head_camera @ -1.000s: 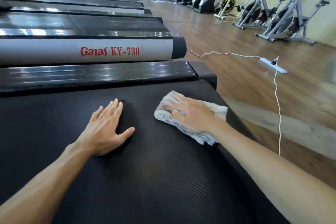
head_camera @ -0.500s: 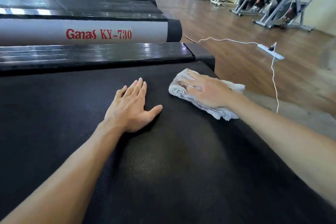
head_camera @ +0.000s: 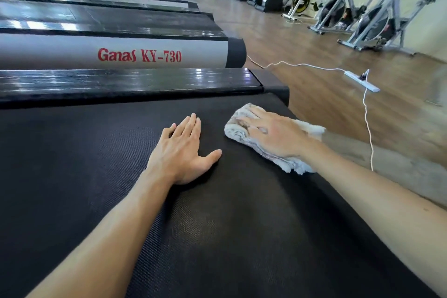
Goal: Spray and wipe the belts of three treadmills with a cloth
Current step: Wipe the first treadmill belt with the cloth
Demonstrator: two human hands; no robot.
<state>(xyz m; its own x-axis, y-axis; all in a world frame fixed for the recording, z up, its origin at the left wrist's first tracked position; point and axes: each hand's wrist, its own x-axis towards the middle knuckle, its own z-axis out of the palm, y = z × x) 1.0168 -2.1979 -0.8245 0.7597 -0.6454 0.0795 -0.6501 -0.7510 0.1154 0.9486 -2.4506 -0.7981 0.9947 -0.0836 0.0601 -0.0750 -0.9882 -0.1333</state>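
The right hand [head_camera: 273,133] lies flat, fingers straight and spread, pressing down on a crumpled off-white terry cloth [head_camera: 244,130] rather than gripping it. The left hand [head_camera: 183,150] rests palm-down just beside it, fingers together and straight, thumb out toward the cloth, holding nothing. Both sit on the black textured treadmill belt [head_camera: 217,237], near its far end and toward the edge that meets the floor. The cloth is bunched into a rough oblong whose long axis runs diagonally, from its far end by the fingertips back toward the wrist, close to the belt's right border. This looks like the wiping step on one belt, with the left hand seemingly acting as a brace; no spray bottle is in view. The next move probably calls for sweeping the cloth across the width of the belt under steady flat pressure, keeping it from slipping off the near edge. Beyond the belt lies a glossy black side rail [head_camera: 125,82], then a grey treadmill side cover with red lettering [head_camera: 72,52], and to the right a white power strip [head_camera: 361,80] on the wooden floor [head_camera: 302,38].
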